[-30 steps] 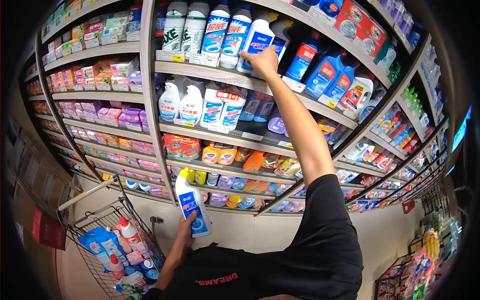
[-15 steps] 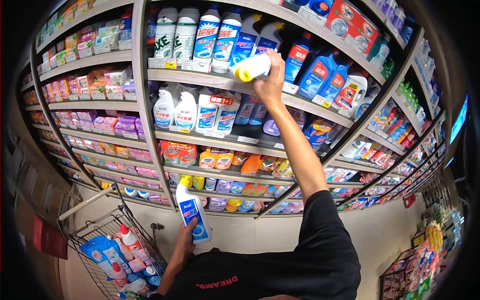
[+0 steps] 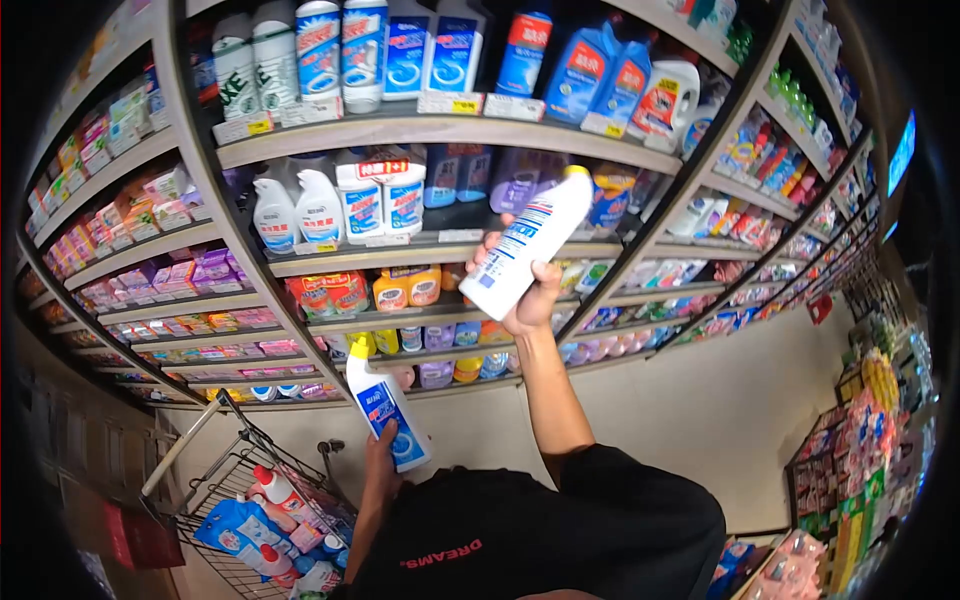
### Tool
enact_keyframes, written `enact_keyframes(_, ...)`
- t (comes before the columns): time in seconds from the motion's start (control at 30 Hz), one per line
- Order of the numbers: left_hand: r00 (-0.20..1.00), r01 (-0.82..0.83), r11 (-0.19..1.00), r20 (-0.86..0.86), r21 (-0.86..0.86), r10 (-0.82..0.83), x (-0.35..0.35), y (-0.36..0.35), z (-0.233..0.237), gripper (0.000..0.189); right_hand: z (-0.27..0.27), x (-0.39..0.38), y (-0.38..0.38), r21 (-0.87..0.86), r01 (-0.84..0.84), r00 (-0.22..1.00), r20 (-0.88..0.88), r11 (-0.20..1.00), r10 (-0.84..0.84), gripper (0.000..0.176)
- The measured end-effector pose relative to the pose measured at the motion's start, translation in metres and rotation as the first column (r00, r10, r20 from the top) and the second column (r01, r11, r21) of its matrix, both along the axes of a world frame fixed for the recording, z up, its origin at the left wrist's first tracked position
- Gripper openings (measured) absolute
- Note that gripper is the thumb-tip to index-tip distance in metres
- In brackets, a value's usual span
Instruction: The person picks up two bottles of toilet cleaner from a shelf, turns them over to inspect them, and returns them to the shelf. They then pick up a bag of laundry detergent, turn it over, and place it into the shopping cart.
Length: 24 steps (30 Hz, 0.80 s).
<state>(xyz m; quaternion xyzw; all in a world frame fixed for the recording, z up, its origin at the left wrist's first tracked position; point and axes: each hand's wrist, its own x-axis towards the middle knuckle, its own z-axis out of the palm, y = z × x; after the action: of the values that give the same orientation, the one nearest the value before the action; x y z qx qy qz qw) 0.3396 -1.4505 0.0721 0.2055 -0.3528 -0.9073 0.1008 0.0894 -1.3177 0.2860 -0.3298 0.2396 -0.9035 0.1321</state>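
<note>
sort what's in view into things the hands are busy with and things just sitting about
In hand:
left hand: yellow-capped white bottle
right hand: second yellow-capped white bottle

Just about:
cart, holding red-capped bottles and a blue pack
shelves of bottles and packs

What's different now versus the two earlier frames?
The right hand has pulled the white bottle off the upper shelf, down and back toward the body, and turned it so a text-covered side faces the camera. Unchanged: the left hand still grips the other yellow-capped bottle, blue label showing.
</note>
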Motion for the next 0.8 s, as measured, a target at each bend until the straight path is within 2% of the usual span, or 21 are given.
enact_keyframes(0.07, 1.0, 0.016, 1.0, 0.024, -0.015, -0.015, -0.001, 0.003, 0.011, 0.04, -0.022, -0.005, 0.017, -0.078, -0.224, 0.959, 0.16, 0.971, 0.235, 0.082)
enact_keyframes(0.1, 1.0, 0.023, 1.0, 0.005, -0.013, -0.023, -0.002, 0.003, 0.011, 0.039, -0.028, -0.003, 0.023, -0.055, -0.237, 0.95, 0.195, 0.97, 0.243, 0.086)
enact_keyframes(0.13, 0.999, 0.028, 1.0, -0.017, -0.013, -0.028, -0.002, 0.003, 0.011, 0.038, -0.034, -0.002, 0.029, -0.067, -0.218, 0.951, 0.211, 0.974, 0.227, 0.086)
enact_keyframes(0.2, 0.999, 0.041, 0.998, -0.012, -0.037, -0.042, -0.003, 0.004, 0.009, 0.038, -0.043, -0.003, 0.04, -0.09, -0.394, 0.906, 0.128, 0.915, 0.403, 0.092)
enact_keyframes(0.4, 0.996, 0.087, 0.996, 0.021, 0.002, -0.087, -0.004, 0.008, 0.005, 0.039, -0.055, 0.003, 0.056, -0.128, -0.443, 0.87, 0.177, 0.887, 0.46, 0.096)
enact_keyframes(0.47, 0.996, 0.085, 0.996, 0.01, 0.005, -0.085, -0.002, 0.009, 0.005, 0.039, -0.065, 0.001, 0.058, -0.205, -0.505, 0.81, 0.222, 0.838, 0.543, 0.098)
enact_keyframes(0.6, 0.997, 0.072, 0.997, 0.025, -0.003, -0.072, 0.001, 0.007, -0.002, 0.04, -0.076, 0.001, 0.056, -0.266, -0.482, 0.803, 0.248, 0.835, 0.542, 0.093)
enact_keyframes(0.63, 0.997, 0.073, 0.997, 0.021, 0.0, -0.073, 0.0, 0.006, -0.002, 0.04, -0.072, 0.006, 0.057, -0.244, -0.439, 0.827, 0.267, 0.865, 0.495, 0.077)
enact_keyframes(0.8, 0.997, 0.06, 0.997, 0.042, 0.047, -0.062, 0.003, 0.005, -0.002, 0.04, -0.083, 0.0, 0.055, -0.255, -0.457, 0.819, 0.253, 0.852, 0.515, 0.076)
